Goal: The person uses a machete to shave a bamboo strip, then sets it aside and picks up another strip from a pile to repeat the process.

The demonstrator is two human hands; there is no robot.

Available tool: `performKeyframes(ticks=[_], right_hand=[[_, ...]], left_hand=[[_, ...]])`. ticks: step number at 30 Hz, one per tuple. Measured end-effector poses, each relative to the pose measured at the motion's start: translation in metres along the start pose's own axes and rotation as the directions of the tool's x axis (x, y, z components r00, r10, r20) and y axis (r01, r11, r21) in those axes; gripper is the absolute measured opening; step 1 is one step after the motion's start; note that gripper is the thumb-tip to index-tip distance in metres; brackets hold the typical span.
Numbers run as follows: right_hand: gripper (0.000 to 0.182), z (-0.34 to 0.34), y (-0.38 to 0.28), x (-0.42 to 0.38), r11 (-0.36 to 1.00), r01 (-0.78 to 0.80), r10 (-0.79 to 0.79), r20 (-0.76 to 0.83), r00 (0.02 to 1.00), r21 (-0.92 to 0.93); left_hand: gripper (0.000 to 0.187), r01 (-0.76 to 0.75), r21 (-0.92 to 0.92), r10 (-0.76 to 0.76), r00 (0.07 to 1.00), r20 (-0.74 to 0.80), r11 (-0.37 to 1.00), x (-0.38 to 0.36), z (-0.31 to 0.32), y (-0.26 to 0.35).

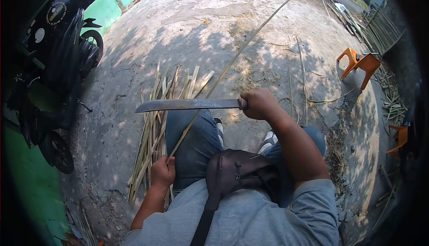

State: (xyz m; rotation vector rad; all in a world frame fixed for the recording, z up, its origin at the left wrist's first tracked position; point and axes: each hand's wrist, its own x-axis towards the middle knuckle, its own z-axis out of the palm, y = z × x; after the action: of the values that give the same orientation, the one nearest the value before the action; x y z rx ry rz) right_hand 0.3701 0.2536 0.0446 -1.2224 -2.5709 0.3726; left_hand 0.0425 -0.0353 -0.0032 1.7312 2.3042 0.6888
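My right hand [258, 103] is closed round the handle of a machete [192, 105], whose long blade points left across my view. Below it, my left hand [162, 172] grips the near end of a long thin bamboo strip [237, 55]. That strip slants up and away to the right, and the blade crosses over it in this view. Beside my left leg lies a loose pile of split bamboo strips [147, 152]. My jeans-clad knee [192, 134] is under the blade and the strip.
A black motorbike [53, 81] stands along the green wall at left. An orange plastic chair [357, 65] is at right. Further bamboo poles [380, 31] lean at the far right. Thin strips [303, 76] lie on the concrete ground [187, 31]. A dark bag [239, 172] hangs across my front.
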Motion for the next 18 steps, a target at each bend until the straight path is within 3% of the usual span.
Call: performKeyframes(ticks=[5, 10, 11, 18], right_hand=[[0.022, -0.007, 0.024, -0.007, 0.984, -0.169, 0.175, -0.094, 0.980, 0.064], [0.017, -0.032, 0.008, -0.028, 0.964, -0.242, 0.243, 0.003, 0.970, 0.113], [0.018, -0.028, 0.008, -0.029, 0.964, -0.214, 0.214, 0.016, 0.977, 0.159], [0.014, -0.016, -0.025, -0.028, 0.994, 0.084, -0.081, 0.051, 0.995, -0.067]], left_hand=[[0.065, 0.013, -0.031, -0.014, 1.000, -0.008, 0.999, -0.003, -0.003, 0.001], [0.066, 0.015, -0.028, -0.015, 1.000, 0.004, 0.999, -0.005, -0.008, 0.004], [0.066, 0.017, -0.028, -0.017, 1.000, 0.009, 0.999, -0.005, -0.007, 0.004], [0.065, -0.001, -0.044, 0.003, 0.999, 0.034, 0.999, 0.000, -0.011, 0.011]])
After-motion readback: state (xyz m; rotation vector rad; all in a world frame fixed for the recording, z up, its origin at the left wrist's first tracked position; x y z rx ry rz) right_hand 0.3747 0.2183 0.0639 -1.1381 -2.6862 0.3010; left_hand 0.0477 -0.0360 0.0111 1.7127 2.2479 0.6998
